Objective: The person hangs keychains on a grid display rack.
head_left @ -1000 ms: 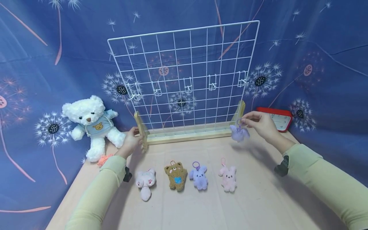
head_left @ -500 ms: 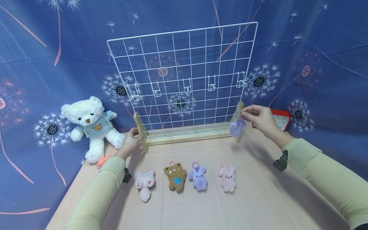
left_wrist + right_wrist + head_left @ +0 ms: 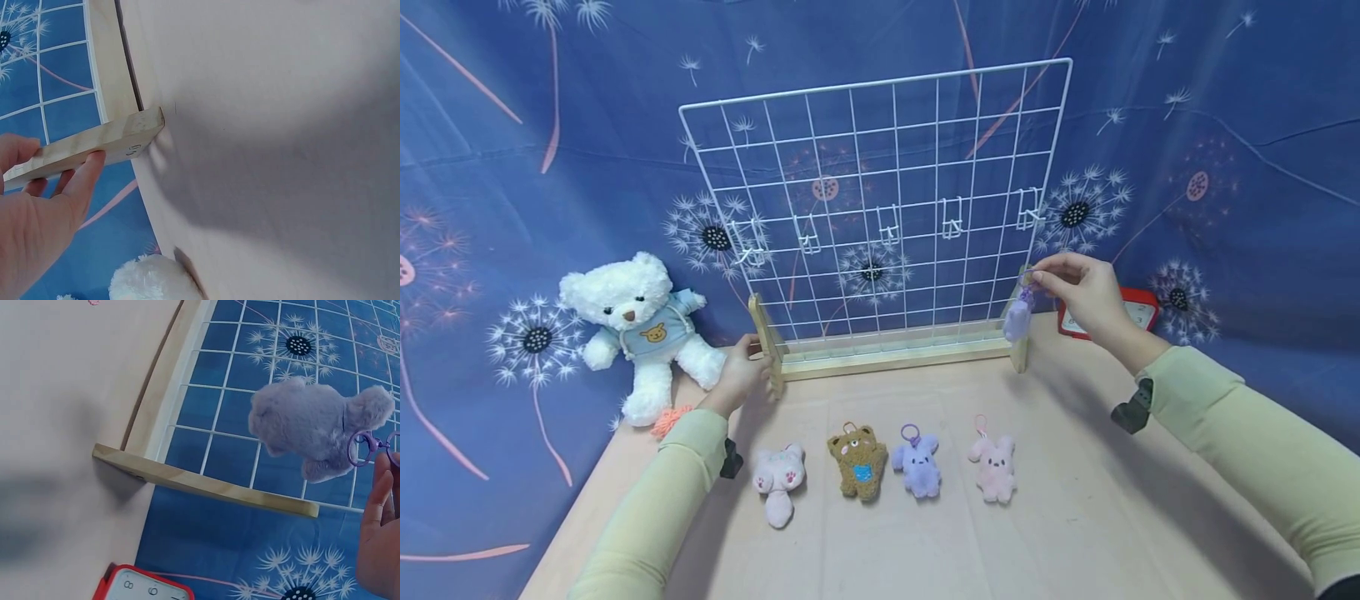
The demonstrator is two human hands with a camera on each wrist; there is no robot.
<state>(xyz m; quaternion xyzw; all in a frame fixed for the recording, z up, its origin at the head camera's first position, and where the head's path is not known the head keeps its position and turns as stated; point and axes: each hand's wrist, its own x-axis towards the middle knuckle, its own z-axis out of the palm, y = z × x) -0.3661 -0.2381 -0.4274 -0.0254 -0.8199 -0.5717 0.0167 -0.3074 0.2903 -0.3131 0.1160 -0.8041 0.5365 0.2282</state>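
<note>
Nearest the camera, four plush keychains lie in a loose row: a pink-pawed pale plush [image 3: 778,483], a brown bear [image 3: 859,467], a lilac plush [image 3: 919,467] and a pale pink plush [image 3: 995,469]. Beyond them, a person's right hand [image 3: 1090,292] pinches the purple key ring [image 3: 374,444] of a purple plush charm [image 3: 1017,321] between thumb and forefinger; the charm hangs above the table by the right wooden upright [image 3: 206,482]. The left hand [image 3: 741,377] grips the left wooden upright [image 3: 762,329], thumb and fingers on opposite faces. Five white wire hooks [image 3: 952,225] line the wire-grid rack [image 3: 897,169]. A slip of the fingertips on so thin a ring could drop the charm; a snag and tug could drag the rack, should the left hand slacken. The faintly creased pale tabletop [image 3: 1075,517] runs back to a white teddy bear [image 3: 642,367] in a blue hoodie and a red-framed clock [image 3: 1141,312]. Behind hangs a blue dandelion-print curtain [image 3: 1247,192].
</note>
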